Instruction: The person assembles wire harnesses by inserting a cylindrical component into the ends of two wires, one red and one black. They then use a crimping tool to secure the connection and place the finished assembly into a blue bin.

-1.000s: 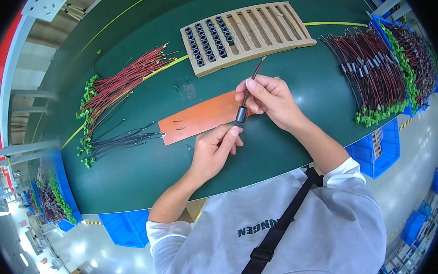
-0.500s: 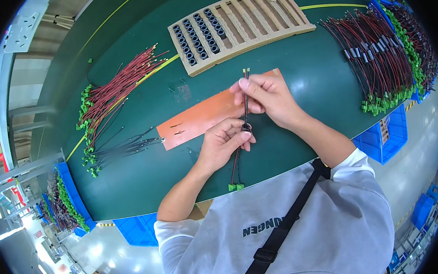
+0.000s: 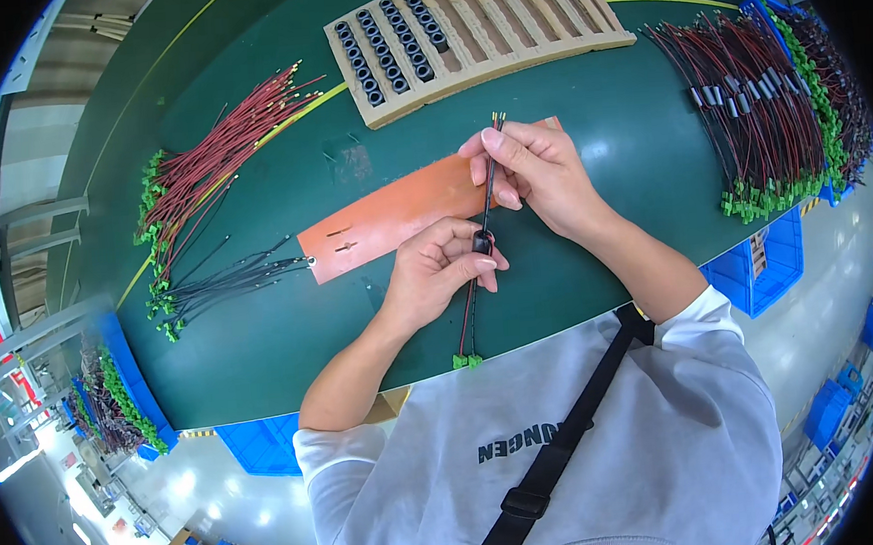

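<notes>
My left hand is closed around a black ring-shaped core, gripping it between thumb and fingers. Red and black wires pass through the core and hang below it, ending in green connectors near the table's front edge. Above the core, my right hand pinches the upper stretch of the same wires, whose bare tips stick up past the fingers. Both hands are over the right part of an orange strip lying on the green table.
A cardboard tray with slots, some holding black ring cores, stands at the back. Red wires and black wires with green connectors lie left. Wires fitted with cores are piled right, beside a blue bin.
The black core now shows more plainly at my left fingertips, with the wires running through it. The view has shifted slightly; both hands keep their grip.
</notes>
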Motion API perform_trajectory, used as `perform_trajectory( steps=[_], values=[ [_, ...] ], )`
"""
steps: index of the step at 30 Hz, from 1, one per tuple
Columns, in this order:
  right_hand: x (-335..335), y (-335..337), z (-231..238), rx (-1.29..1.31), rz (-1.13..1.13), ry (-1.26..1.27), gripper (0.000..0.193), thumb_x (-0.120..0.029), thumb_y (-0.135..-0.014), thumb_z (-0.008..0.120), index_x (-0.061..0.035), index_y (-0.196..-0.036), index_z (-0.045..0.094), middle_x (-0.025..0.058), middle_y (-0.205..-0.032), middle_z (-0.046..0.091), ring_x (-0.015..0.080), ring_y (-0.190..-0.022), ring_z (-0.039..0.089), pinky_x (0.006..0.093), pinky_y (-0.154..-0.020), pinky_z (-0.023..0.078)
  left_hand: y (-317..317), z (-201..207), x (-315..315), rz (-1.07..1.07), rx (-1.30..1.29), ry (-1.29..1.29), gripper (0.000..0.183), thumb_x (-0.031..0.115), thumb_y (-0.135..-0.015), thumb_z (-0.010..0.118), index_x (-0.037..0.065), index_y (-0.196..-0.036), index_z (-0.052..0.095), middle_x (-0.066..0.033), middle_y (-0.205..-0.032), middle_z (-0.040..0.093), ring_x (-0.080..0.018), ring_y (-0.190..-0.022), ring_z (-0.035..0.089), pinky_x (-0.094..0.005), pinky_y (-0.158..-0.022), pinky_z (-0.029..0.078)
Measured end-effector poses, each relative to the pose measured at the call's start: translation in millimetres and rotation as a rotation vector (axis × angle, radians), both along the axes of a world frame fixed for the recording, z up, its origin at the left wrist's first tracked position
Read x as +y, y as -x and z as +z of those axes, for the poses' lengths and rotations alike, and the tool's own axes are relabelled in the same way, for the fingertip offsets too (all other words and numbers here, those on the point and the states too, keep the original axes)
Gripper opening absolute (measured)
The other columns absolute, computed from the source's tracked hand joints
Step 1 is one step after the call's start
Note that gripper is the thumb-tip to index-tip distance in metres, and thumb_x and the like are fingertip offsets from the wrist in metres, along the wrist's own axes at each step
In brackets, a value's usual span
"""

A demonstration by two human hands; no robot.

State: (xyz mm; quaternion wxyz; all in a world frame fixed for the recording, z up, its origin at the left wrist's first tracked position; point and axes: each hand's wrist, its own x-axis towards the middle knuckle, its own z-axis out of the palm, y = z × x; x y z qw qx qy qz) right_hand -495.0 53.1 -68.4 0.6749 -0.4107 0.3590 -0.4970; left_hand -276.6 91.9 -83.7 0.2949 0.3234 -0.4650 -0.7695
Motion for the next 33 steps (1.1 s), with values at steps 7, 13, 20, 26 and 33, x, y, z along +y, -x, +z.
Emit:
perform_trajectory(
  steps=[7,13,20,26,33],
  values=[
    [4.1,-0.7,-0.2,-0.013,-0.070,-0.046,0.037,-0.031,-0.110,0.055,0.0017,-0.111,0.071,0.0025,-0.089,0.068,0.0066,-0.057,0.054,0.0214,-0.053,0.044,3.6,10.5,-2.9,-0.059,-0.084,-0.003,0.023,0.012,-0.106,0.057,-0.003,-0.124,0.058,-0.0214,-0.108,0.073,-0.0225,-0.085,0.072,-0.0345,-0.079,0.058],
    [13.6,-7.6,1.4,0.217,0.118,0.287,0.049,-0.023,-0.105,0.063,-0.0010,-0.145,0.043,0.0107,-0.124,0.056,0.0194,-0.117,0.060,0.0340,-0.099,0.052,2.0,-4.0,11.5,0.339,-0.056,0.383,0.028,0.015,-0.095,0.073,-0.004,-0.116,0.069,-0.0142,-0.131,0.055,-0.0233,-0.115,0.059,-0.0350,-0.098,0.048],
    [43.9,-7.9,24.8,0.457,0.108,0.463,0.048,-0.023,-0.100,0.071,-0.0005,-0.138,0.054,0.0139,-0.132,0.057,0.0248,-0.120,0.063,0.0384,-0.096,0.054,0.4,-9.3,18.4,0.518,0.122,0.372,0.036,0.018,-0.091,0.082,-0.001,-0.119,0.072,-0.0084,-0.117,0.056,-0.0176,-0.102,0.058,-0.0308,-0.088,0.049],
    [65.6,-1.4,36.5,0.406,0.209,0.179,0.035,-0.018,-0.098,0.072,-0.0007,-0.127,0.062,0.0150,-0.113,0.067,0.0286,-0.081,0.070,0.0387,-0.073,0.056,-10.8,-9.9,23.3,0.364,0.037,0.267,0.033,0.011,-0.091,0.080,-0.005,-0.119,0.071,-0.0145,-0.106,0.070,-0.0174,-0.083,0.067,-0.0312,-0.073,0.056],
    [82.7,38.1,30.3,0.648,0.386,0.374,0.026,-0.024,-0.095,0.073,0.0002,-0.100,0.067,0.0128,-0.080,0.072,0.0295,-0.073,0.071,0.0417,-0.064,0.052,-3.9,-4.7,14.5,0.062,0.082,0.136,0.050,0.037,-0.112,0.046,-0.007,-0.109,0.070,-0.0187,-0.090,0.071,-0.0183,-0.060,0.059,-0.0294,-0.051,0.045]
  ],
)
